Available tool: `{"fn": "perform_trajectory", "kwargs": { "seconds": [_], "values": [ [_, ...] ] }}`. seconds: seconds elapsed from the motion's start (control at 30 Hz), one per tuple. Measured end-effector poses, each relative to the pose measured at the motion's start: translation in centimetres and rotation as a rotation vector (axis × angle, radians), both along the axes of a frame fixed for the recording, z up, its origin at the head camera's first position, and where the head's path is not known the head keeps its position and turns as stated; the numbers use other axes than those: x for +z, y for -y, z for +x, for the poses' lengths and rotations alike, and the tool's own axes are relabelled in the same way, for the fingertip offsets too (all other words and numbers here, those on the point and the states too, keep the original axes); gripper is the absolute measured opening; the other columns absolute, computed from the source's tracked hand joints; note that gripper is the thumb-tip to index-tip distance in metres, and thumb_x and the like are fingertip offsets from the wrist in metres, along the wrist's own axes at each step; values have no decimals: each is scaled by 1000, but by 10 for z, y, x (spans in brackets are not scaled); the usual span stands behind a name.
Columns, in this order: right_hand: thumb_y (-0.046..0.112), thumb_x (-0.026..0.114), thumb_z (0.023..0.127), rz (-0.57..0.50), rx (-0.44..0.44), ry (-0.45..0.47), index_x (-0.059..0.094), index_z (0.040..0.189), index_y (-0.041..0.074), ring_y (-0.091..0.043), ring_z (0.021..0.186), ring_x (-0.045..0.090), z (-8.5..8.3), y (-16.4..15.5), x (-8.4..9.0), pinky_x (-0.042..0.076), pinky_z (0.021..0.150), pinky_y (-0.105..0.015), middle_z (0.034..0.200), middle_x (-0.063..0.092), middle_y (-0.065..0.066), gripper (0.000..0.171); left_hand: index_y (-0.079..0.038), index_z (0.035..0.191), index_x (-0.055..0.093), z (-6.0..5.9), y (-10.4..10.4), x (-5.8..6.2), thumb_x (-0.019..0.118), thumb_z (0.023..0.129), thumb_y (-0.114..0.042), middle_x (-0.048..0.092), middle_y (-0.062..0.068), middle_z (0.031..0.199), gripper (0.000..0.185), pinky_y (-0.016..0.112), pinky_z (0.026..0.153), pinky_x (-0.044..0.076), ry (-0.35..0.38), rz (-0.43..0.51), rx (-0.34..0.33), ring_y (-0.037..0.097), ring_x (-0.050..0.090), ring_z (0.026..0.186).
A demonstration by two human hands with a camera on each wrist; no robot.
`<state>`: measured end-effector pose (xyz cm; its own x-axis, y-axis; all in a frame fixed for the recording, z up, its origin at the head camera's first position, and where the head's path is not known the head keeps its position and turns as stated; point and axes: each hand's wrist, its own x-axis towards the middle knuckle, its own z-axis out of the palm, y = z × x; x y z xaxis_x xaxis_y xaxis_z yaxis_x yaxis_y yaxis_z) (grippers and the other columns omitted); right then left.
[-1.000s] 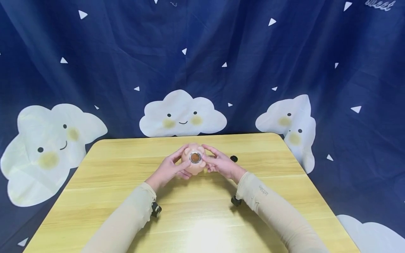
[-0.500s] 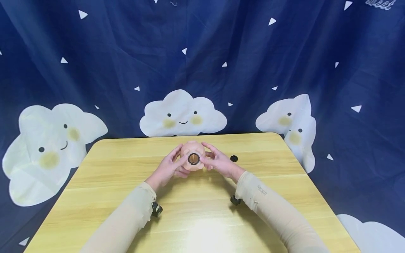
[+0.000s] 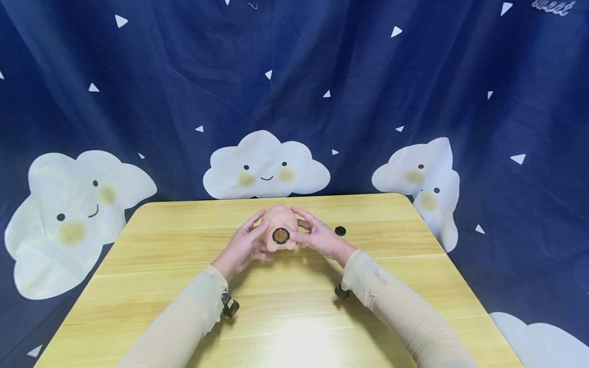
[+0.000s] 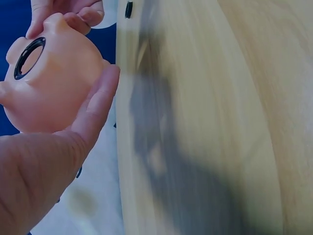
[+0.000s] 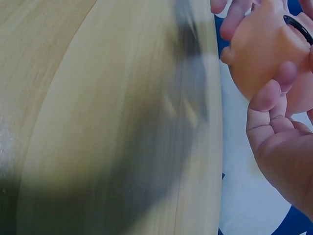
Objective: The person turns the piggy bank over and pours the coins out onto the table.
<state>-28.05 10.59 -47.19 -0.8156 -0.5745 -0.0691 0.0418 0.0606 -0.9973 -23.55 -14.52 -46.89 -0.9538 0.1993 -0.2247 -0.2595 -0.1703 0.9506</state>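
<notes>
Above the table's [image 3: 184, 286] far centre, we held the pink piggy bank [image 3: 279, 226] between left hand [image 3: 241, 248] and right hand [image 3: 319, 236], fingers curled round it; steady two-sided support seemed advisable, with its black-ringed opening [image 3: 280, 235] facing us.

Peach-pink piggy bank [image 3: 279, 226], black-ringed hole [image 3: 280, 235]

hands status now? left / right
Left hand: holds the pink pig toy, fingers round its side.
Right hand: holds the same toy from the other side.
</notes>
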Motion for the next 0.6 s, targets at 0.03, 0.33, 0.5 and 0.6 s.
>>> {"fn": "perform_trajectory", "kwargs": {
  "seconds": [0.03,0.33,0.5,0.6],
  "values": [
    [8,67,105,8,3,-4,24,172,22,-11,91,65,0,1,0,54,81,-27,169,42,-21,81,-31,171,26,0,0,0,58,111,-39,43,23,165,68,64,90,64,6,10,2,22,74,76],
    [9,66,106,9,46,14,19,173,26,-17,79,58,1,5,1,54,75,-27,168,42,-21,83,-29,171,24,-1,5,-2,59,110,-31,41,24,167,71,64,98,61,11,49,12,21,75,74],
    [13,64,108,29,88,42,14,173,32,-20,92,71,1,4,4,65,90,-46,171,37,-23,84,-28,171,24,1,5,-3,59,109,-28,40,25,166,71,67,101,58,-8,54,17,23,76,77],
    [21,62,110,37,91,50,12,173,34,-25,98,77,1,4,6,64,96,-55,172,35,-23,81,-29,171,25,2,5,-2,60,108,-25,39,23,167,73,65,100,60,-23,51,15,23,76,79]
  ]
}}
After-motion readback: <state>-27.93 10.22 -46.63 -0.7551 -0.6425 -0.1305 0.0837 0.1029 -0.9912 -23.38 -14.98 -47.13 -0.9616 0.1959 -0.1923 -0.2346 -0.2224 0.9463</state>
